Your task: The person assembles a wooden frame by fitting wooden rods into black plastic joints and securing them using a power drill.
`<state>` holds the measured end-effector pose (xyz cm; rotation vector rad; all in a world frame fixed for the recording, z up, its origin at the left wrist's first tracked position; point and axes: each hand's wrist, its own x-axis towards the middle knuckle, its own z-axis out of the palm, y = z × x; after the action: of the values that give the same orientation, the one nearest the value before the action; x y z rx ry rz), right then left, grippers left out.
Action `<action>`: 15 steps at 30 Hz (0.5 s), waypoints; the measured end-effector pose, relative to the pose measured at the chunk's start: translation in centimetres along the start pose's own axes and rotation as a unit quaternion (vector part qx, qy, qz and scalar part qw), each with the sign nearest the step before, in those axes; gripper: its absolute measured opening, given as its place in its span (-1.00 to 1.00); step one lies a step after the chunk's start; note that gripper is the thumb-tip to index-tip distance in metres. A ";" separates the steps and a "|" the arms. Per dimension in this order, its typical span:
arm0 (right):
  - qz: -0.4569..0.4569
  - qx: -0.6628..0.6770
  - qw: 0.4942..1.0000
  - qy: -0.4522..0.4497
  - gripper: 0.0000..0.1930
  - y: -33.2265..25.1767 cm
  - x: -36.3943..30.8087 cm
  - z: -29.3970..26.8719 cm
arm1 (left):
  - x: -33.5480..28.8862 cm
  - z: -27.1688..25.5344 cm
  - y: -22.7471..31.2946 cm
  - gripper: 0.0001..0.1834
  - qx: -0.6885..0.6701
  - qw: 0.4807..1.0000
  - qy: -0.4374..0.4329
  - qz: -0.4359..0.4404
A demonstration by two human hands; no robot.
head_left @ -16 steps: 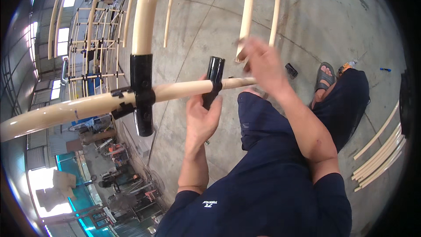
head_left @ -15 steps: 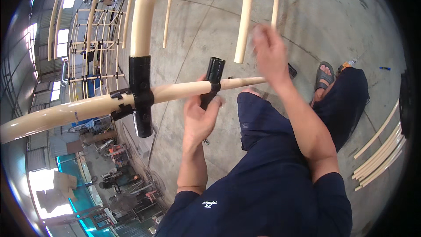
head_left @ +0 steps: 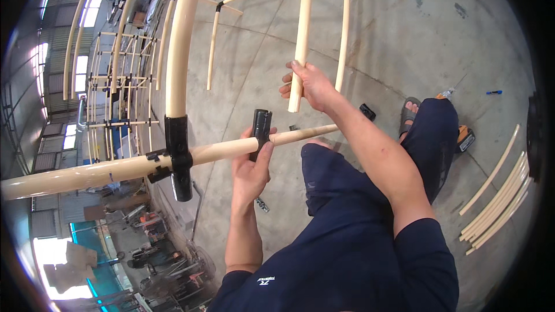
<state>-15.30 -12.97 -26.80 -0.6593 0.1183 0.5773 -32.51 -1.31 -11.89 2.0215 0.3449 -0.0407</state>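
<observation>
My left hand [head_left: 252, 167] is wrapped round a black pipe joint [head_left: 262, 129] that sits on a long cream horizontal pipe [head_left: 225, 151]. The joint's socket points upward, its mouth empty. In my right hand [head_left: 312, 85] is a cream upright pipe [head_left: 303, 23], gripped near its lower end, with the thumb along it and the fingers behind. That free end hangs above and to the right of the joint, apart from it. Further left, another black joint [head_left: 178, 159] clasps the horizontal pipe and carries a thick upright pipe [head_left: 184, 52].
Cream pipe frames with black joints [head_left: 218, 7] rise beyond my hands. Several loose pipes [head_left: 500, 202] lie on the floor at right. A black and orange power tool [head_left: 464, 138] rests by my leg, and a small metal piece [head_left: 262, 204] lies below my left hand.
My right hand has moved left and down and closed on the upright pipe. The left hand stays on the joint. The view has shifted a little.
</observation>
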 end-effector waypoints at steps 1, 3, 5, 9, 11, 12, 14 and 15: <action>0.005 -0.010 1.000 -0.001 -0.51 0.2 0.1 -0.1 | -0.1 0.0 0.1 -0.52 0.007 1.000 -0.005 -0.022; 0.009 -0.003 1.000 0.001 -0.49 0.2 0.5 -0.5 | 0.3 -0.1 0.1 -0.51 -0.061 0.997 -0.022 -0.047; 0.012 -0.002 1.000 0.005 -0.47 0.5 0.3 -0.4 | -0.2 0.1 -0.9 -0.50 -0.134 0.988 -0.037 -0.073; -0.003 0.013 1.000 0.011 -0.46 1.3 -0.3 0.3 | -0.2 1.6 -2.6 -0.56 0.018 0.988 0.113 0.099; -0.023 0.031 0.999 0.023 -0.47 0.4 0.2 -0.2 | 0.9 0.4 -0.4 -0.55 0.006 1.000 0.009 0.021; -0.025 0.070 0.997 -0.005 -0.48 1.0 0.2 -0.2 | 0.7 -0.1 0.2 -0.54 0.003 0.999 -0.041 -0.025; -0.038 0.100 0.994 -0.035 -0.50 1.4 0.6 0.0 | 0.3 0.2 0.3 -0.54 0.005 1.000 -0.029 -0.007; -0.043 0.123 0.991 -0.044 -0.52 1.5 0.8 0.3 | 0.3 0.4 0.4 -0.55 0.012 1.000 -0.013 -0.006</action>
<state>-15.43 -11.43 -27.59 -0.3968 0.0757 0.4988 -32.06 -1.73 -11.74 2.0418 0.3424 -0.0796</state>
